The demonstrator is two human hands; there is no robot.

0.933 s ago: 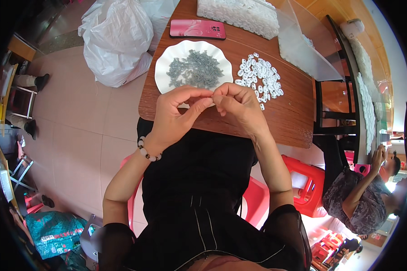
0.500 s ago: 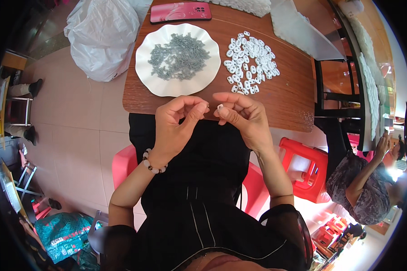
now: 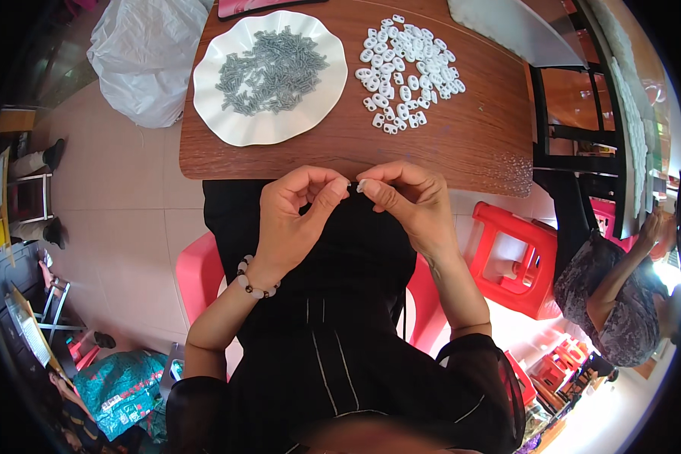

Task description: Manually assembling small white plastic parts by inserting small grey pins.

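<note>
Both my hands are held up in front of the table's near edge, fingertips almost meeting. My left hand (image 3: 299, 216) is closed in a pinch of thumb and forefinger; whatever sits between those tips is too small to make out. Between the thumb and forefinger of my right hand (image 3: 416, 200) is a small white plastic piece (image 3: 361, 186), mostly covered by the fingers. Beyond the hands, a white wavy-rimmed plate (image 3: 212, 121) bears a heap of small grey rod-like pieces (image 3: 291, 76). To its right lies a loose pile of white oval plastic pieces with holes (image 3: 405, 93).
The brown wooden table (image 3: 469, 155) carries a pink phone (image 3: 242, 6) at its far edge. A white plastic bag (image 3: 147, 68) stands left of it. At the right are a red stool (image 3: 533, 284) and another person (image 3: 613, 295) in a patterned top.
My fingertips have come slightly closer together and are now just off the table's near edge. The plate, phone and white pile appear higher in the picture as the view has shifted.
</note>
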